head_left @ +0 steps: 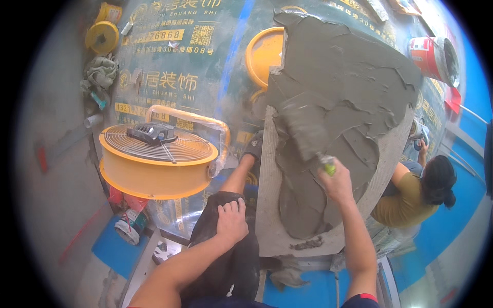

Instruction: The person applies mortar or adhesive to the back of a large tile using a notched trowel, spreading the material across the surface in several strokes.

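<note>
A large board [268, 215] lies at centre right, coated with uneven grey mortar [349, 77]. My right hand [336, 182] grips the green handle of a notched trowel [303, 136], whose mortar-covered blade rests on or just over the grey layer. My left hand [231, 220] lies on my dark-clad thigh, fingers apart and slightly bent, holding nothing. My bare lower leg and dark shoe [253, 146] are beside the board's left edge.
A yellow fan [154, 182] stands left. Yellow lids [262, 56] and a red-labelled bucket [426, 56] lie beyond. Crumpled cloth [100, 74] is near the left wall. A co-worker in olive [405, 200] crouches right of the board; their hand [422, 146] holds something unclear.
</note>
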Available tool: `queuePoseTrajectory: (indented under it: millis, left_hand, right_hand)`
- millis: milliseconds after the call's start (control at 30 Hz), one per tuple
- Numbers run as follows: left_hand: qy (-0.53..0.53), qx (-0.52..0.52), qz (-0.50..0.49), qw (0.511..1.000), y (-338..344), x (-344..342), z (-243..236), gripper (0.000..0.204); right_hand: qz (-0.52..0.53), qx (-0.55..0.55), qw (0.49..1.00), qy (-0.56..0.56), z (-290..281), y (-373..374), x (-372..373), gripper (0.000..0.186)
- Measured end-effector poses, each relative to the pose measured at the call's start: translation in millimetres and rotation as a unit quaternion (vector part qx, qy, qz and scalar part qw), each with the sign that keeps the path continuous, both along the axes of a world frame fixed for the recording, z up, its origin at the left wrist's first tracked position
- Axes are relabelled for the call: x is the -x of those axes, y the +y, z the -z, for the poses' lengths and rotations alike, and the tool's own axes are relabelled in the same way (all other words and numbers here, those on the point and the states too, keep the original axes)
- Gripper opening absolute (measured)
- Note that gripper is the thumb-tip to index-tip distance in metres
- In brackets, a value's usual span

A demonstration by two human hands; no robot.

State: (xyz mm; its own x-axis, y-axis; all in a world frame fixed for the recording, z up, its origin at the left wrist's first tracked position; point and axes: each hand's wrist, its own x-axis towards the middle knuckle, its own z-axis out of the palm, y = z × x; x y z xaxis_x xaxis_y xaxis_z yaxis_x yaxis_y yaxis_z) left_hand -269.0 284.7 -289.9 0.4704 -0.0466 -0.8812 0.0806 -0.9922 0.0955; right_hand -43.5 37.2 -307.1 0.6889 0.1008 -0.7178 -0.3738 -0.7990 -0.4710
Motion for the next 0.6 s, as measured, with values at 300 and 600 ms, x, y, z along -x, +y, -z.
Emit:
queuePoseTrajectory:
  millis: [300,600]
  left_hand:
    - [-0.018,0.011,-0.008,1.0,-3.5,3.6,0.2,0.076]
    - [-0.056,0.007,0.01,0.998,-8.7,2.6,0.0,0.071]
  right_hand:
    - [0.028,-0.022,0.999,0.021,47.1,60.4,75.9,0.03]
    - [0.049,-0.116,0.989,0.077,20.7,94.5,73.0,0.034]
